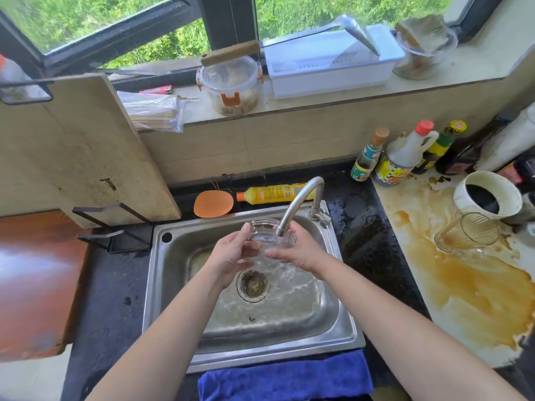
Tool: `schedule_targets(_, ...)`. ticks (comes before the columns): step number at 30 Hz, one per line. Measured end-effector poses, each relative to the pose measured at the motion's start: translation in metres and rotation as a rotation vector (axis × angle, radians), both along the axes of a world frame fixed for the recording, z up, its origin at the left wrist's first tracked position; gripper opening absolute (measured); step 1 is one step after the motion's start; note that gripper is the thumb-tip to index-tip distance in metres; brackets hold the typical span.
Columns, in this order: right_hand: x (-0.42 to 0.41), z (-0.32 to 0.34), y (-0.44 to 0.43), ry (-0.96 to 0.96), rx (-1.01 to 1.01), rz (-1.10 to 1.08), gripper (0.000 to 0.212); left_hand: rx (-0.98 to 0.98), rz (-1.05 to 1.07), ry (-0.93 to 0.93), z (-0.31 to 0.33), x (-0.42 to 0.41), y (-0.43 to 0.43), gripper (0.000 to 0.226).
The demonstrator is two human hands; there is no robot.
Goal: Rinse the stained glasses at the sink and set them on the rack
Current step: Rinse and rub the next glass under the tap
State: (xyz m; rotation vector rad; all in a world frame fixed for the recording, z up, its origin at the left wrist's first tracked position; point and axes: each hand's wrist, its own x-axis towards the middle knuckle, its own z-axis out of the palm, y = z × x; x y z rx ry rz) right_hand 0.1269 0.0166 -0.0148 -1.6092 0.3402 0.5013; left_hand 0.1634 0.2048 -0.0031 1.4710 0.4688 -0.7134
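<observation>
A clear glass [265, 235] sits between both my hands under the curved steel tap [301, 201], over the steel sink [179, 290]. My left hand [231, 256] grips its near left side, and my right hand [301, 253] holds the right side with fingers reaching under it. Water wets the sink floor around the drain [253, 285]. A second glass [466, 233], stained brown, lies tipped on its side on the right counter in a brown spill [463, 290]. A white rack tray [333, 62] stands on the windowsill.
Sauce bottles [402, 157] and a white cup of dark liquid [489, 198] crowd the right counter. A yellow detergent bottle [272, 192] and orange pad [212, 204] lie behind the sink. A cutting board [95, 146] leans at left. A blue towel [286, 377] hangs at the front edge.
</observation>
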Motion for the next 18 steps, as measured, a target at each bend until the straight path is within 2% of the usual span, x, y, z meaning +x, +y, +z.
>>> schedule_targets(3,-0.001,-0.004,0.003,0.033,0.052,-0.078,0.085,-0.110,0.074,-0.068,0.002,-0.002,-0.002,0.019)
schedule_targets(5,0.000,0.000,0.004,0.159,0.240,-0.109,0.097,-0.176,0.072,-0.102,0.004,-0.004,0.000,0.016)
schedule_targets(6,0.000,0.003,0.004,0.225,0.354,-0.117,0.096,-0.196,0.060,-0.110,0.005,-0.005,0.001,0.017)
schedule_targets(8,-0.001,0.009,0.003,0.300,0.530,-0.127,0.078,-0.202,0.031,-0.118,0.006,-0.007,0.005,0.019)
schedule_targets(10,-0.004,0.012,0.001,0.340,0.620,-0.135,0.061,-0.194,0.020,-0.111,0.009,-0.009,0.008,0.014)
schedule_targets(13,-0.010,0.009,-0.005,0.403,0.733,-0.211,0.057,-0.168,0.003,-0.099,0.009,-0.011,0.010,0.012)
schedule_targets(16,-0.009,0.009,-0.002,0.437,0.653,-0.301,0.052,-0.112,-0.017,-0.106,0.006,-0.015,0.010,0.010)
schedule_targets(18,-0.007,0.008,0.002,0.460,0.543,-0.270,0.066,-0.073,-0.067,-0.122,0.006,-0.020,0.007,0.006)
